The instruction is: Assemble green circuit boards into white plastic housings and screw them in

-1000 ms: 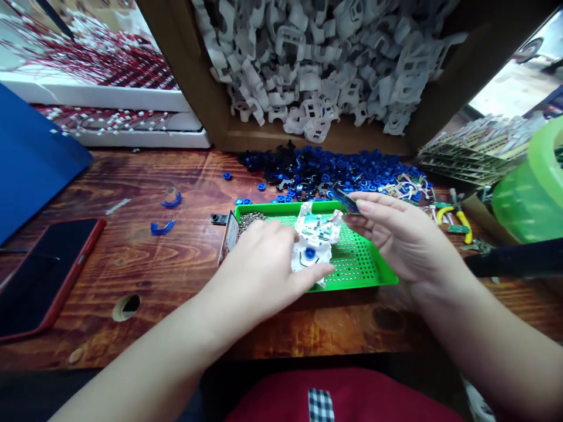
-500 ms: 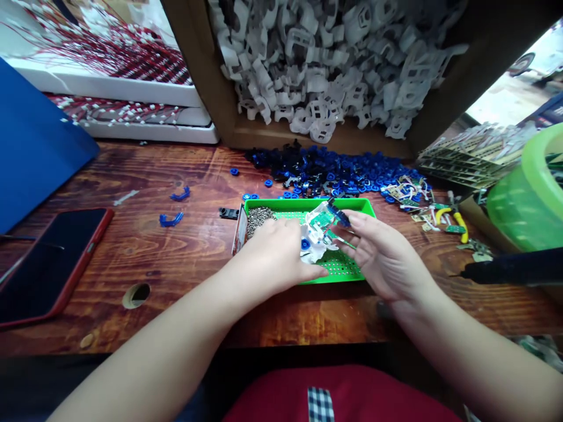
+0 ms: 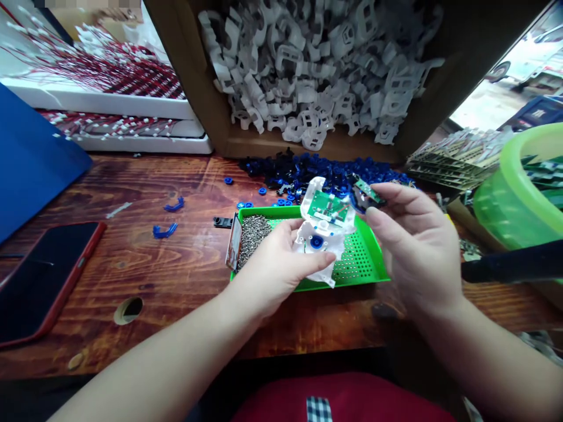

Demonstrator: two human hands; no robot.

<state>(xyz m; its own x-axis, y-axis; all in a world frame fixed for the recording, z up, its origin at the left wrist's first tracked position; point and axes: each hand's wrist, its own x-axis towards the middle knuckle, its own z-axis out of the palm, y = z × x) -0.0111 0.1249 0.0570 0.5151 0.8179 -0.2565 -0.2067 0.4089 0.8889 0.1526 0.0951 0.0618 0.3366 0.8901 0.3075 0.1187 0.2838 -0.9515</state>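
Observation:
My left hand (image 3: 275, 266) grips a white plastic housing (image 3: 323, 231) with a green circuit board and a blue round button set in it, held above the green perforated tray (image 3: 360, 264). My right hand (image 3: 416, 246) pinches a small blue part with a green board (image 3: 365, 196) just right of the housing's top edge. A heap of small metal screws (image 3: 253, 231) lies in the tray's left end.
A cardboard box of white plastic housings (image 3: 308, 70) stands at the back. Blue parts (image 3: 308, 170) are piled before it. A red-cased phone (image 3: 39, 278) lies left, a green tub (image 3: 523, 193) right, a black tool handle (image 3: 514, 264) beside it. The table has a hole (image 3: 127, 309).
Both hands lifted the housing off the tray and tilted it up. My right hand moved its small blue part up and to the right of the housing.

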